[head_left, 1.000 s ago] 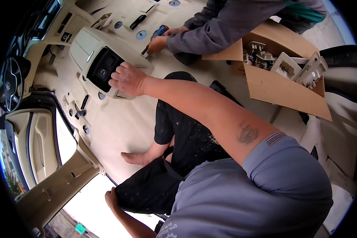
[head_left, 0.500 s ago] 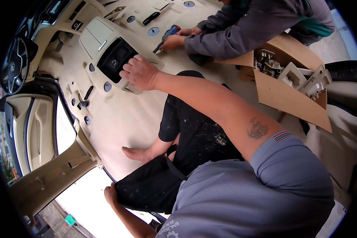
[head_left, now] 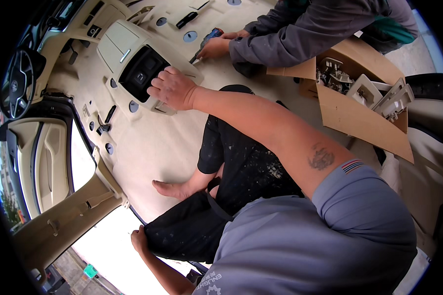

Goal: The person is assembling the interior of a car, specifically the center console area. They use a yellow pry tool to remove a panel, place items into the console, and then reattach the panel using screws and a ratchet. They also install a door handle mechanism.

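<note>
A beige car centre console [head_left: 118, 46] stands on the carpeted floor ahead of me, with a dark recessed panel [head_left: 142, 71] at its rear end. My right hand [head_left: 173, 89] rests on the rear edge beside that panel, fingers bent over and closed against the console. At the lower left, my left hand [head_left: 139, 238] lies against my knee in black trousers [head_left: 182, 231]; its fingers are mostly hidden there. Across from me, a co-worker's hand [head_left: 215, 48] holds a blue power drill [head_left: 210, 37], its tip low beside the console.
An opened cardboard box [head_left: 362, 120] with metal brackets and beige trim parts stands at the right. Floor carpet [head_left: 152, 142] with several round cut-outs spreads around the console. The steering wheel [head_left: 17, 86] and an opened door [head_left: 49, 157] are at the left. My bare foot [head_left: 172, 190] rests on the carpet.
My hands stay where they were, on the console and at the knee. The view shifts slightly; the co-worker's arms and the drill move only a little.
</note>
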`<state>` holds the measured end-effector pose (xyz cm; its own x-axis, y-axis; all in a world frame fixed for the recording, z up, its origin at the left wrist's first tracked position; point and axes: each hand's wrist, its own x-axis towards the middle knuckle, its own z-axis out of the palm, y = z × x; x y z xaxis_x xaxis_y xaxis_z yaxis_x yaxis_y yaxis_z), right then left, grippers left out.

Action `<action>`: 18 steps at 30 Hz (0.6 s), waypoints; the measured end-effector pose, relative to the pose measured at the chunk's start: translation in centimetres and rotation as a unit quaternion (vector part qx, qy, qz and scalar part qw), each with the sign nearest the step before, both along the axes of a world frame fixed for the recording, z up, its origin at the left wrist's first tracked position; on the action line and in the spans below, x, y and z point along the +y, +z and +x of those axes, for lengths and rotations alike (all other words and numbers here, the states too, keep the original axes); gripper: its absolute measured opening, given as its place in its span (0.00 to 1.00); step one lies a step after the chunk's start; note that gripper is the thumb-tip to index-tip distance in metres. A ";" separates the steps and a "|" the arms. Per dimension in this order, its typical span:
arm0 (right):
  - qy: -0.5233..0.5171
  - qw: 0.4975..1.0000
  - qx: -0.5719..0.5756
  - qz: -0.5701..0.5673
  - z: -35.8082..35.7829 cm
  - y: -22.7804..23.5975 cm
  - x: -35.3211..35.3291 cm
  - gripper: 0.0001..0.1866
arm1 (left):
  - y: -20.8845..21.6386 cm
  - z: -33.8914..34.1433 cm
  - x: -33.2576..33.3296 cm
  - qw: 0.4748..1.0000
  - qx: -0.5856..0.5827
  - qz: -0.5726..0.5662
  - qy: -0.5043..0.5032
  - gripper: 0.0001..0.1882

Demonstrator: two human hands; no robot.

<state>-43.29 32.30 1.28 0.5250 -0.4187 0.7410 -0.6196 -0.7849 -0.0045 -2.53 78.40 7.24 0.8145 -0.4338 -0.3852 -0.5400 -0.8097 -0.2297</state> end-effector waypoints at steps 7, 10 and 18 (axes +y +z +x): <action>0.000 1.000 0.008 0.005 0.1 -0.2 -0.1 0.05 | 0.0 0.0 0.0 1.000 -0.002 0.001 -0.002 0.32; -0.001 1.000 0.009 0.005 0.0 -0.1 -0.1 0.05 | -0.1 -0.5 0.0 0.998 -0.015 -0.051 -0.020 0.31; -0.005 1.000 0.005 0.007 0.1 -0.2 0.0 0.08 | 0.1 -0.4 -0.1 1.000 -0.007 -0.005 -0.008 0.32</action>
<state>-43.16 32.26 1.10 0.5281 -0.4347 0.7294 -0.6275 -0.7785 -0.0096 -2.90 78.29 7.39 0.8124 -0.4507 -0.3699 -0.5498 -0.8033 -0.2288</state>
